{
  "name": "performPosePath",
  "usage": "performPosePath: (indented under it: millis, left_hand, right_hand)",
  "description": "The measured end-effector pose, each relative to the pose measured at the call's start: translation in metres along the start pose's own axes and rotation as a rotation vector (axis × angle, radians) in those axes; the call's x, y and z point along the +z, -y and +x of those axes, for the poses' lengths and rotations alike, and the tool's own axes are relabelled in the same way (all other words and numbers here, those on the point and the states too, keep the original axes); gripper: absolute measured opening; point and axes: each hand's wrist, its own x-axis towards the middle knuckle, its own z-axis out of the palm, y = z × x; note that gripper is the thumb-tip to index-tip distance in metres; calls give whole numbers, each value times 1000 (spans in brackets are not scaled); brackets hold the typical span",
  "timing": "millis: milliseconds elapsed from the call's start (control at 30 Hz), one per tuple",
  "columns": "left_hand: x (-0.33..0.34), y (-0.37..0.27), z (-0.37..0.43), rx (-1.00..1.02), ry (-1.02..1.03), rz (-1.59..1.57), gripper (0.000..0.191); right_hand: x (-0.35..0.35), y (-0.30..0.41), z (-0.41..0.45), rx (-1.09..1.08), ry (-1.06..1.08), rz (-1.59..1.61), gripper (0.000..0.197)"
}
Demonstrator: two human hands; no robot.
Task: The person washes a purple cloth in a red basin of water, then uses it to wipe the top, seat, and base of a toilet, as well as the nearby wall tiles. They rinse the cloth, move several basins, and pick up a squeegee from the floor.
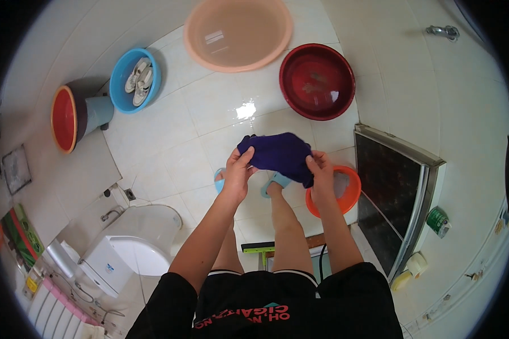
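A dark purple cloth (pixel 280 152), possibly a small garment, is stretched between my hands above the tiled floor. My left hand (pixel 240 169) pinches its left end, thumb on top. At the other end, my right hand (pixel 320 171) grips the right edge, where the cloth hangs down a little. Below and beside my right forearm stands an orange basin (pixel 354 188) with greyish contents that I cannot make out. Farther ahead, a dark red basin (pixel 318 80) holds liquid with a bright reflection.
A large peach-coloured tub (pixel 237 68) of cloudy water stands at the far side. White shoes (pixel 140 80) lie in a blue basin (pixel 114 91). A toilet (pixel 144 237) is at left, a dark-panelled door (pixel 386 182) at right. Behind my legs is a green squeegee (pixel 256 249). Water glints on the floor tiles (pixel 212 101).
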Motion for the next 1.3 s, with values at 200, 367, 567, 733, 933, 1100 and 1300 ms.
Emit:
performPosePath:
  millis: [200, 367, 567, 733, 933, 1100, 1300]
  left_hand:
    - [73, -7, 42, 24, 206, 172, 20]
    - [113, -15, 95, -130, 229, 240, 14]
    - [130, 17, 210, -77, 132, 490, 45]
    - [133, 58, 310, 125, 340, 927, 52]
    - [146, 100, 394, 796, 485, 1770, 54]
    - [130, 112, 449, 940, 266, 2318, 60]
    - [154, 79, 458, 806, 511, 1782, 52]
  right_hand:
    - [-35, 49, 48, -75, -68, 129, 18]
    - [-51, 64, 86, -154, -211, 155, 18]
    - [-86, 16, 202, -245, -322, 30, 29]
    - [-117, -70, 321, -420, -269, -945, 46]
    - [-90, -94, 413, -596, -363, -1429, 55]
    - [-82, -91, 457, -771, -157, -1564, 50]
    - [-113, -37, 501, -1092, -273, -1628, 26]
